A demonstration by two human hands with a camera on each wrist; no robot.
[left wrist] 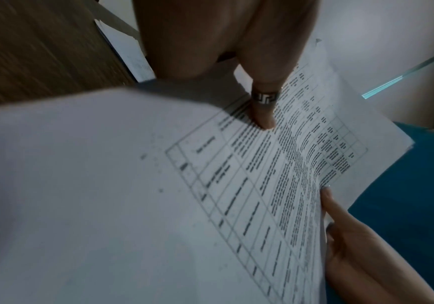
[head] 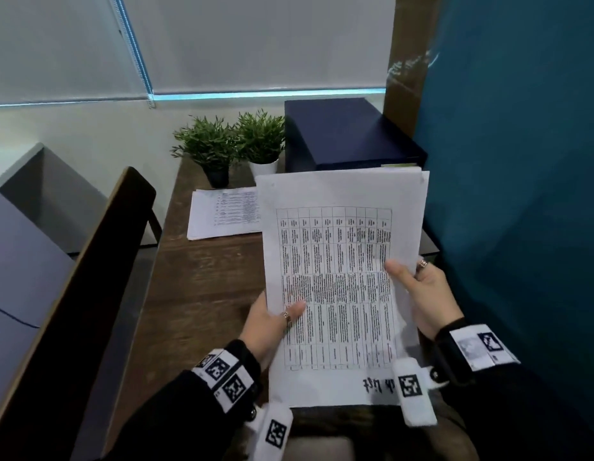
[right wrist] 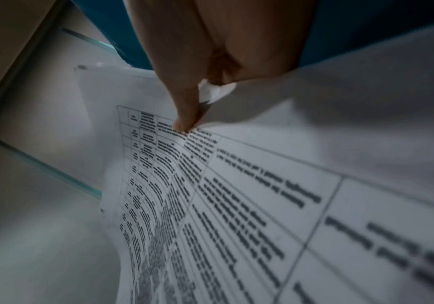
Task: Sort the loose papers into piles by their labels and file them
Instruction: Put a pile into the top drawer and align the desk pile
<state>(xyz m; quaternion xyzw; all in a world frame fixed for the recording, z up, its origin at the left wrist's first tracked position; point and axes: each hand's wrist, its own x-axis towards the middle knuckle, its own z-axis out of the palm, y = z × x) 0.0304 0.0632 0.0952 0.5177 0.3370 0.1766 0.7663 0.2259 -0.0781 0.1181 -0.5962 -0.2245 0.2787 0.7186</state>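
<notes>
I hold the papers (head: 335, 261) up off the desk (head: 202, 294), face toward me, so I can read the label. My left hand (head: 269, 319) pinches their left edge, thumb on top; my right hand (head: 425, 294) pinches the right edge, thumb on the print, perhaps to peel off the top sheet. Beyond my fingers (head: 397, 271) a pile (head: 222, 214) lies flat, probably already sorted. Farther off stand two plants (head: 232, 141) and a dark box (head: 348, 134).

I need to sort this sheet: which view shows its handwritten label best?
The head view: the handwritten label sits at the held sheet's near edge, though too blurred to read. Both wrist views show only the printed table, not the label.
</notes>
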